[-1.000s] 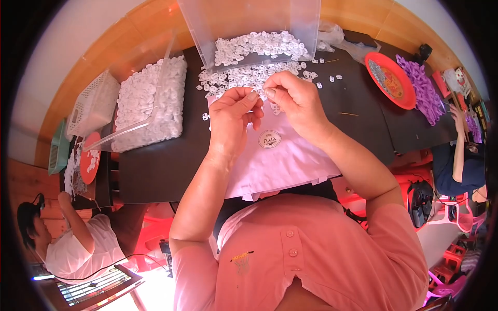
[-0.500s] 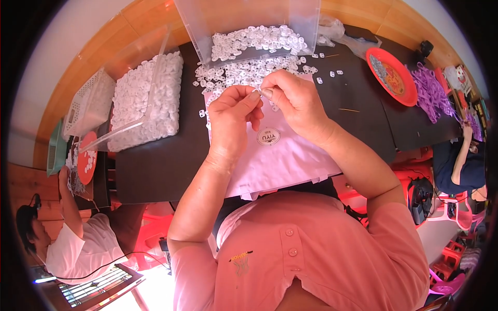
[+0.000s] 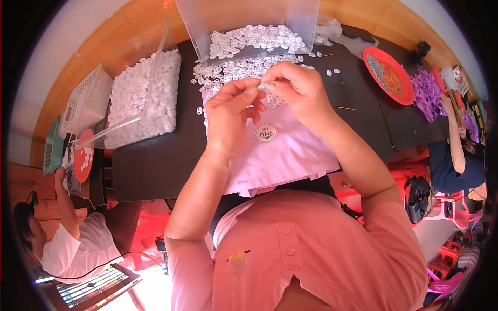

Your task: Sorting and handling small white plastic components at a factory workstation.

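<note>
While a small white piece (image 3: 262, 87) is pinched, two-holed pieces (image 3: 228, 73) are seen scattered

By the left hand (image 3: 228, 108) and right hand (image 3: 300, 92), both pinched nearly closed, the piece is held over the far half of the dark table (image 3: 148, 179). It should prove light, stiff and slick, best taken by its rim. Pink cloth (image 3: 282, 158) is spread to the near edge; a clear plastic bin (image 3: 249, 13) is set by the far edge, before an orange wall (image 3: 365, 18).

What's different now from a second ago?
The co-worker's hand at the right has moved leftward to the purple strips; the co-worker's hand at the left has reached farther out, beside the red plate. The wearer's left hand and right hand still meet at the fingertips; no clear pick-up or release shows.
</note>
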`<state>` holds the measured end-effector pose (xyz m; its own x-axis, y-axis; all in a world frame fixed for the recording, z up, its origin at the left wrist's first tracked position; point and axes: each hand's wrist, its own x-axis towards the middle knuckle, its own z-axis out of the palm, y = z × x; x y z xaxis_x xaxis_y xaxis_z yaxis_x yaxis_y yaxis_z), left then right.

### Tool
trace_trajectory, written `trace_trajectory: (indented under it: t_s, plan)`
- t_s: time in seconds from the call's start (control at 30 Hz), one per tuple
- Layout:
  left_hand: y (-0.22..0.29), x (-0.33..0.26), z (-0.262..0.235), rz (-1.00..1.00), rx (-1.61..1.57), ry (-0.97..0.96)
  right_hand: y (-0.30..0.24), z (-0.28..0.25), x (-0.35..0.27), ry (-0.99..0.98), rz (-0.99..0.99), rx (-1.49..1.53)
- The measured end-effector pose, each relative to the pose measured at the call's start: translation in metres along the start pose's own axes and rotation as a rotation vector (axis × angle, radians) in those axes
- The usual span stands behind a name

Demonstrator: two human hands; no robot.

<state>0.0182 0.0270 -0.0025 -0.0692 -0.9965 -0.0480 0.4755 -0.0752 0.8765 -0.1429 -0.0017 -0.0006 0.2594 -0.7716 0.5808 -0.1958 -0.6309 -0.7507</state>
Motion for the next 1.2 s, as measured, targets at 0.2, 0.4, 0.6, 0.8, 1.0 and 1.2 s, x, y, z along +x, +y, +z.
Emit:
trace_trajectory:
  t_s: [0.2, 0.4, 0.6, 0.8, 1.0, 1.2]
  plan:
    - [0.01, 0.009, -0.016, -0.195, -0.002, -0.217, -0.001, 0.0, 0.001, -0.019, -0.103, 0.022]
    - [0.009, 0.011, -0.018, -0.25, -0.063, -0.213, 0.001, -0.002, 0.003, -0.021, -0.139, 0.047]
    - [0.005, 0.011, -0.02, -0.206, -0.047, -0.193, 0.004, -0.002, 0.003, -0.033, -0.158, 0.02]
    - [0.004, 0.006, -0.012, -0.09, -0.033, -0.141, 0.007, 0.001, 0.0, -0.004, -0.002, 0.113]
    - [-0.002, 0.001, -0.007, 0.079, 0.16, -0.002, -0.005, 0.006, -0.003, -0.038, 0.022, 0.024]
    - [-0.004, -0.001, -0.006, 0.163, 0.194, 0.018, 0.0, 0.009, -0.005, -0.015, -0.023, -0.036]
